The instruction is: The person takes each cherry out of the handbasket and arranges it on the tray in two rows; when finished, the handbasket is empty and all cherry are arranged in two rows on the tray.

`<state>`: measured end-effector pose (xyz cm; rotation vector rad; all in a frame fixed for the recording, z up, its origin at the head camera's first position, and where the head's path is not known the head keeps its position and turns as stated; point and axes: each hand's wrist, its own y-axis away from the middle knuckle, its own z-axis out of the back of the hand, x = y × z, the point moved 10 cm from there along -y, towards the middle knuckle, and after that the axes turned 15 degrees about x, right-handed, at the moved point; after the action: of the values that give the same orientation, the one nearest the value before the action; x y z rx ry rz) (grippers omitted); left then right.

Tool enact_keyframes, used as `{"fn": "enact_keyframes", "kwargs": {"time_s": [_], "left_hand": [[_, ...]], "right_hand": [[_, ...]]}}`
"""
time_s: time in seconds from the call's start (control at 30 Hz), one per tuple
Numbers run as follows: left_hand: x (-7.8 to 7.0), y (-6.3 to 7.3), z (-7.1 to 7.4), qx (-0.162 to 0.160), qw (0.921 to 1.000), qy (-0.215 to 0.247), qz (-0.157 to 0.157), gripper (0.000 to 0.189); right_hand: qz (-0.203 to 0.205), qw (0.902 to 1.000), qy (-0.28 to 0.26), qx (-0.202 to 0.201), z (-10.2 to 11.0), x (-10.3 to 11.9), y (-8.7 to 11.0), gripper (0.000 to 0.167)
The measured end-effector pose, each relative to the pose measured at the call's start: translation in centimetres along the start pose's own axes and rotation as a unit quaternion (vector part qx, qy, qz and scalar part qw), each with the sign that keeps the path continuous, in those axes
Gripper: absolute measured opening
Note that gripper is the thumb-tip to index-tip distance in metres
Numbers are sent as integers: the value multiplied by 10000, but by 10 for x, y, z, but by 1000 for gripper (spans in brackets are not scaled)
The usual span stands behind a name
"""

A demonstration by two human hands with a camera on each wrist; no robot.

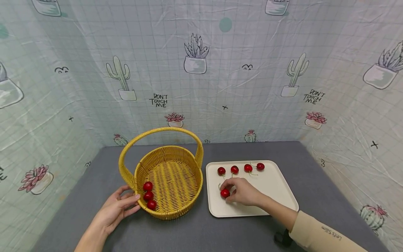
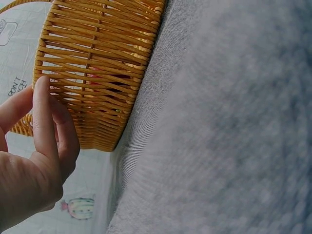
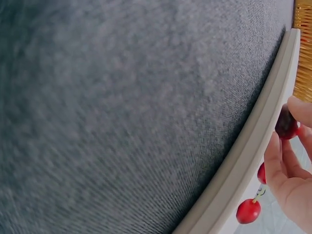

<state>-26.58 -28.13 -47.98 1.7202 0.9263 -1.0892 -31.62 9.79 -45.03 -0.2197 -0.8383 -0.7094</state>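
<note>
The left hand [image 1: 113, 210] pinches the basket [image 1: 176, 212] at its rim, probably to steady it, while the right hand [image 1: 243, 192] holds a cherry [image 1: 225, 193] between thumb and fingers at the left side of the tray [image 1: 274, 185] — a grip seemingly suited to small, round fruit.

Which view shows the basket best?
Head: nearly the whole basket, handle included, plus the inside with three cherries. Left wrist: mainly the outer wall, close up, cut off by the frame. Right wrist: just a strip of weave at the upper right edge.
</note>
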Motion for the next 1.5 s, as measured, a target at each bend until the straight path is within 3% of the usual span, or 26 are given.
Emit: {"fn": "enact_keyframes", "kwargs": {"time_s": [0.43, 0.8, 1.17, 1.5], "left_hand": [[1, 0, 0, -6, 10000, 18, -12, 76], [0, -1, 1, -49, 10000, 18, -3, 76], [0, -1, 1, -39, 10000, 2, -14, 76], [0, -1, 1, -47, 10000, 22, 3, 76]], "right_hand": [[-96, 9999, -29, 64, 1, 3, 1, 34], [54, 9998, -89, -150, 22, 29, 1, 34], [477, 9983, 185, 268, 25, 81, -26, 31], [859, 9919, 441, 821, 3, 116, -60, 28]]}}
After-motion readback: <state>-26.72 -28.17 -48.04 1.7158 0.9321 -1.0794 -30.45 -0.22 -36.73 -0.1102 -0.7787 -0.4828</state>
